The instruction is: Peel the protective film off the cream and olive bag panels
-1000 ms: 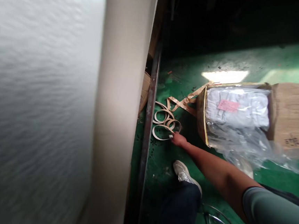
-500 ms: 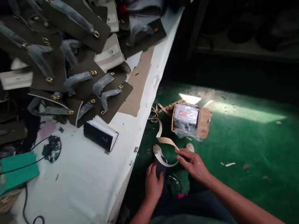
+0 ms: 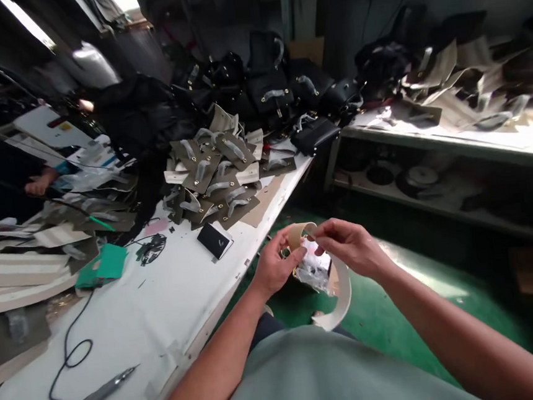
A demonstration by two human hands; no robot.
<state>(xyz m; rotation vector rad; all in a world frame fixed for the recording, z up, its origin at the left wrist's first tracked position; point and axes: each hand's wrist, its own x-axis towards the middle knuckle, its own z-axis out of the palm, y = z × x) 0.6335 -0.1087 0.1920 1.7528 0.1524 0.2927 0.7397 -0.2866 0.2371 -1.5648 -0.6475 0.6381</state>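
Note:
A long beige strip [image 3: 344, 296], whitish on one face, curls in front of my body above the floor. My left hand [image 3: 274, 264] is closed on it, thumb and fingers pinching near a loop. Close by on the right, my right hand [image 3: 352, 245] pinches the strip between thumb and fingertips. From there one end hangs in a curve below the hand. Behind the hands, an opened box [image 3: 314, 277] with clear plastic wrapping stands on the green floor, partly hidden by the hands and strip.
Left of me runs a white table [image 3: 177, 307] with a black notebook [image 3: 214, 240], a pen-like corded tool [image 3: 95, 398] and a pile of olive pieces with wrapped handles [image 3: 218, 179]. Black bags [image 3: 270, 87] are heaped behind. A co-worker's hand [image 3: 41, 182] shows at far left. Shelving [image 3: 429, 142] stands at right.
The view has lifted, showing more of the room. My left hand has risen from beside my leg and closed on the strip. My right hand has come up with the strip.

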